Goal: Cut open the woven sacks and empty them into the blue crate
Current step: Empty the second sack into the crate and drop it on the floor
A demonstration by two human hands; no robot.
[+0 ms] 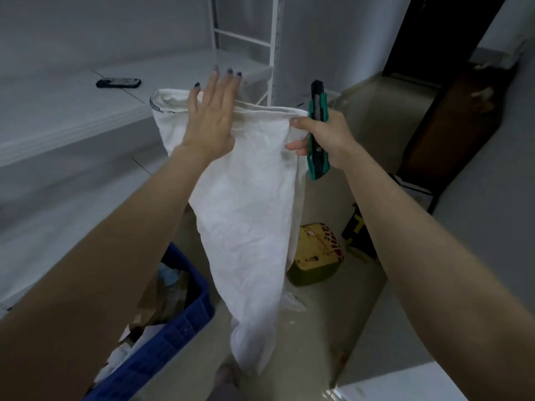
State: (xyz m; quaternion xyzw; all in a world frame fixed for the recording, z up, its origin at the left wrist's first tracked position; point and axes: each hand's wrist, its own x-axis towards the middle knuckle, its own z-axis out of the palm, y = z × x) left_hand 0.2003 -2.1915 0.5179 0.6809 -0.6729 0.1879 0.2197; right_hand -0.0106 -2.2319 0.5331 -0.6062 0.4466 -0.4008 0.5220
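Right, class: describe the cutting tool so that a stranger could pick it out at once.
Start at the limp white sack hanging mid-frame. At its top right corner, the right hand pinches the hem and grips the knife. It is the only green-and-black thing, standing upright.

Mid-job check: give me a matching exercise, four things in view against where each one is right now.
Things
1 woven sack
2 utility knife
3 blue crate
4 phone

Places
A lying on the white surface
B on the floor, scraps inside
C gripped by the right hand
D hanging, top corner pinched

Pairs: 1-D, 2-C, 3-B, 4-A
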